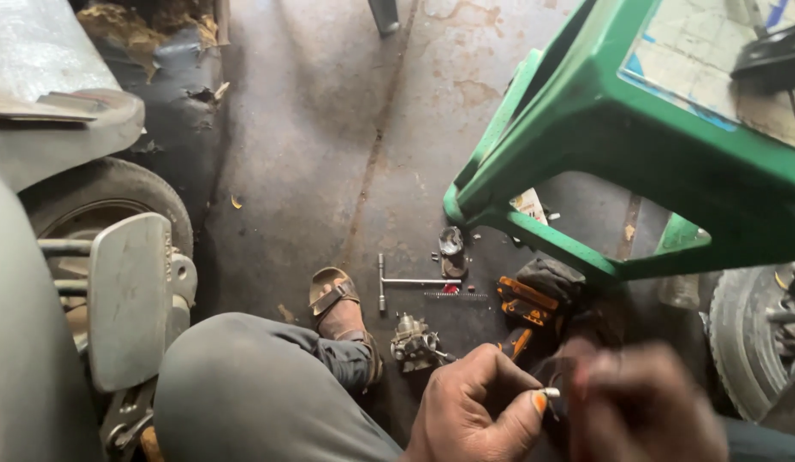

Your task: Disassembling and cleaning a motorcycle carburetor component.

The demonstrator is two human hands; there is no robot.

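My left hand [474,411] is at the bottom centre, fingers curled, thumb and forefinger pinching a small pale metal part [550,393]. My right hand [646,402] is blurred just right of it, close to the same part; I cannot tell what it holds. Just beyond the hands, a small metal carburettor [415,342] sits on the concrete floor. A T-handle wrench [406,281] lies further out, beside a round metal piece [451,244]. An orange-and-black tool [528,301] lies to the right of the wrench.
A green plastic stool [586,128] stands at the right with a dark object on top. A vehicle tyre [106,201] and grey footplate [128,299] are at the left, another tyre [744,342] at the right. My knee [243,385] and sandalled foot [338,299] are at the bottom.
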